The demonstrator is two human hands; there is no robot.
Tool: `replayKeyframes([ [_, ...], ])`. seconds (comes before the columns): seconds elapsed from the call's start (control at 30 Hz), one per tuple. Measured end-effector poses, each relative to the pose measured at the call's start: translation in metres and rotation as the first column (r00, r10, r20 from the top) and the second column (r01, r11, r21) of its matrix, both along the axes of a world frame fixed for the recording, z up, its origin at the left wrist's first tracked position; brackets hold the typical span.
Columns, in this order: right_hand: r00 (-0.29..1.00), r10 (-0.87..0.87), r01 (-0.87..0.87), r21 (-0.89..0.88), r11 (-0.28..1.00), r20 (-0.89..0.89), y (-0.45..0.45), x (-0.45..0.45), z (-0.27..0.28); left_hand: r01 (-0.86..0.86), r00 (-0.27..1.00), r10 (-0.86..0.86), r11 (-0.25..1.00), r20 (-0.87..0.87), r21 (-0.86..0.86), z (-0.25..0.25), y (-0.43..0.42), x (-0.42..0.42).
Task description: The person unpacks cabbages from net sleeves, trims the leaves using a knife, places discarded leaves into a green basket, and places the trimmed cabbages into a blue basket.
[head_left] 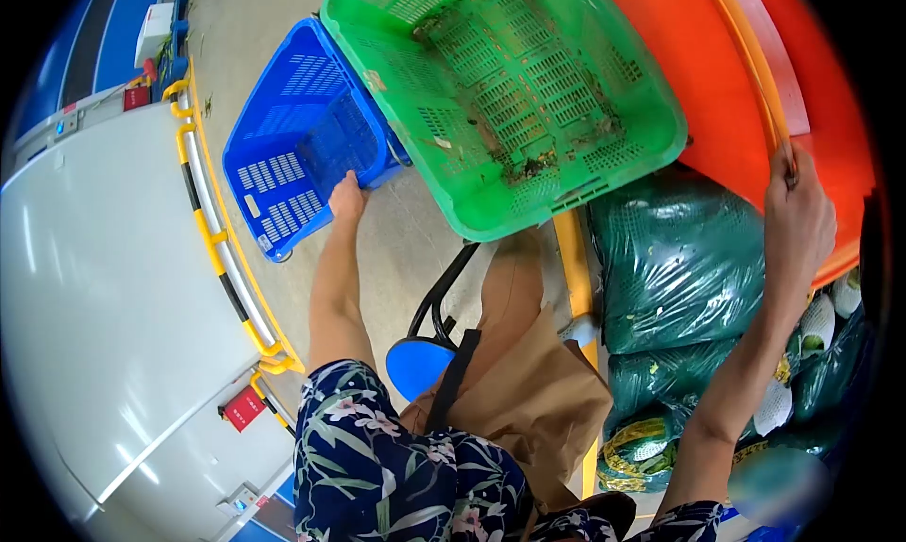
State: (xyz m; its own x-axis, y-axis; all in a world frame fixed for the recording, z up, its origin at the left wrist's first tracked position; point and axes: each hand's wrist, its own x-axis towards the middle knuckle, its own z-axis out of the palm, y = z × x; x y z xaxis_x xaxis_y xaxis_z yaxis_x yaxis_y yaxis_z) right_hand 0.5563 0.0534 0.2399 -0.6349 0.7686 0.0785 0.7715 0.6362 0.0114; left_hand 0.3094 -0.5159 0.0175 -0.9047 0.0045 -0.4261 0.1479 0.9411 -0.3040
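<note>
My left hand (348, 199) grips the near rim of a blue plastic basket (340, 136), which is tilted and holds nothing that I can see. Beside it, overlapping its right edge, is a larger green basket (510, 89) with dirt and leaf scraps on its slatted bottom. On the right, my right hand (798, 212) is closed around the orange edge of a large red-orange container (821, 61). Below that hand lie dark green plastic-wrapped bundles (675, 259). A brown apron (528, 391) hangs over my lap.
White panels (123, 287) with a yellow and black guard rail (200, 198) stand on the left. A blue stool seat (418, 367) with black legs is near my knee. A yellow bar (574, 268) runs beside the bundles. Netted produce (816, 325) lies at the right.
</note>
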Motion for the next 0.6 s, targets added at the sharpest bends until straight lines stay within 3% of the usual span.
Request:
replayKeyframes([
  [0.1,1.000,0.026,-0.026,0.000,1.000,-0.015,0.004,0.010,-0.005,0.086,0.995,-0.083,0.995,0.054,-0.058,0.014,0.005,0.009],
  [0.17,0.999,0.028,-0.028,0.004,1.000,-0.034,0.004,0.023,0.000,0.118,0.993,-0.117,0.987,0.015,-0.113,-0.007,-0.012,0.033],
  [0.3,0.962,0.054,-0.080,-0.088,0.993,-0.266,0.000,0.070,0.006,0.281,0.929,-0.231,0.949,0.290,-0.144,-0.011,-0.048,0.109],
  [0.4,0.875,-0.038,-0.078,-0.217,0.973,-0.482,0.005,0.102,-0.006,0.361,0.768,-0.262,0.931,0.584,-0.058,0.012,-0.029,0.167],
  [0.43,0.819,0.008,-0.136,-0.181,0.974,-0.574,0.008,0.108,-0.011,0.257,0.754,-0.277,0.959,0.596,0.120,0.026,-0.013,0.184],
  [0.53,0.764,0.029,-0.183,-0.173,0.968,-0.644,0.004,0.121,-0.004,-0.147,0.702,-0.157,0.922,0.695,0.357,0.016,0.002,0.219],
  [0.6,0.736,0.008,-0.193,-0.199,0.961,-0.677,-0.001,0.134,-0.001,0.046,0.649,-0.229,0.964,0.725,0.264,0.020,0.035,0.244],
])
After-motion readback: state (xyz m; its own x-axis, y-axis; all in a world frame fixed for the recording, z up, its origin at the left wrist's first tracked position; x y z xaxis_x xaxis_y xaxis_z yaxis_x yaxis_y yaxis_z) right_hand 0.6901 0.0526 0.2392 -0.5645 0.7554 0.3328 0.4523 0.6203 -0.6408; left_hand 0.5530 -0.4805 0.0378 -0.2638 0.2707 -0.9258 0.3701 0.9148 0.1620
